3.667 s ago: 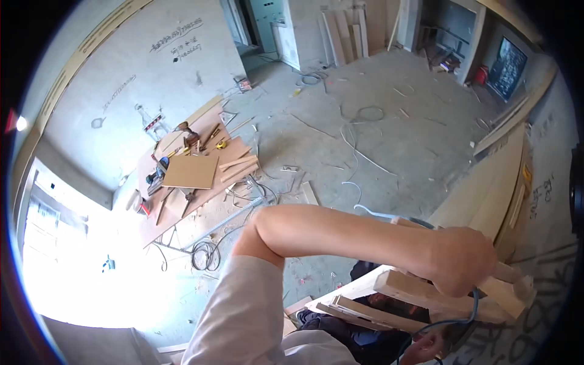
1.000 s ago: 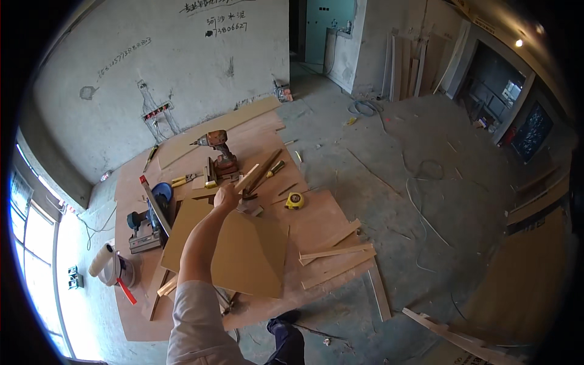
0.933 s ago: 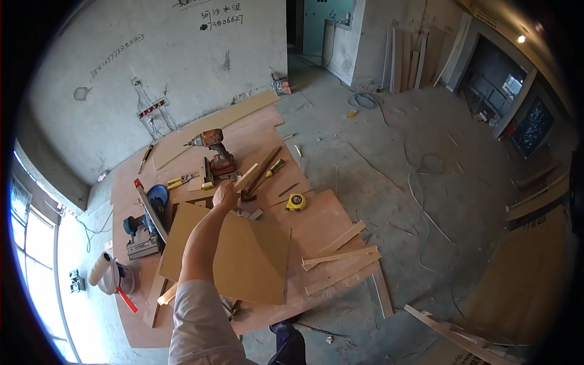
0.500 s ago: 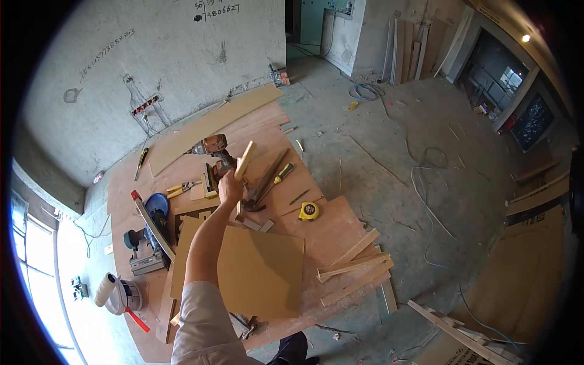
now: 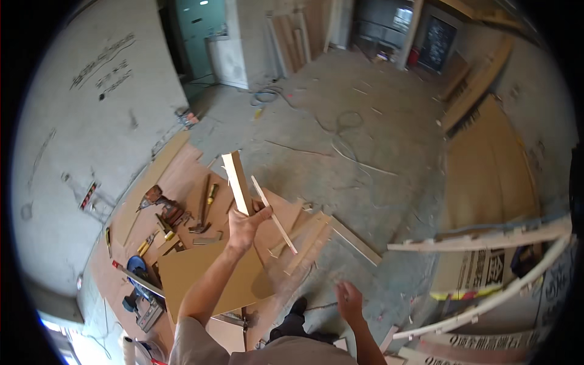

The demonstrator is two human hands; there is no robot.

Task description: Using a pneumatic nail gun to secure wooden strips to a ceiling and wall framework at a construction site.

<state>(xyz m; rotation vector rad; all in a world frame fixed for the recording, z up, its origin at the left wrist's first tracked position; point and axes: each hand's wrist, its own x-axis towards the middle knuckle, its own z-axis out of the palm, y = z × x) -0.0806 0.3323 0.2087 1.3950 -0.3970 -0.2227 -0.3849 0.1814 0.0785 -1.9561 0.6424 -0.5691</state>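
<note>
My left hand (image 5: 242, 228) is closed round a short light wood batten (image 5: 237, 182), raised above the right part of the plywood sheet. A thin wood strip (image 5: 275, 216) slants past its thumb and seems to be held along with the batten. My right hand (image 5: 348, 301) hangs low over the floor to the right, with loosely bent fingers apart and nothing visible in them. Below the left forearm lies a square brown board (image 5: 210, 277). Beyond it are a cordless drill (image 5: 164, 204), a hammer (image 5: 202, 207) and a yellow-handled screwdriver (image 5: 212, 193).
Wood offcuts (image 5: 307, 243) lie on the plywood's right part. At left are pliers (image 5: 146, 244) and a nail gun (image 5: 146, 310). A curved wooden frame (image 5: 486, 240) stands at right, by cardboard sheets (image 5: 486, 176). A hose (image 5: 350, 137) crosses the floor.
My view has swung to the right. The left hand has moved from beside the drill toward the offcuts, carrying the batten; the thin strip is now with it. My right hand has come into view.
</note>
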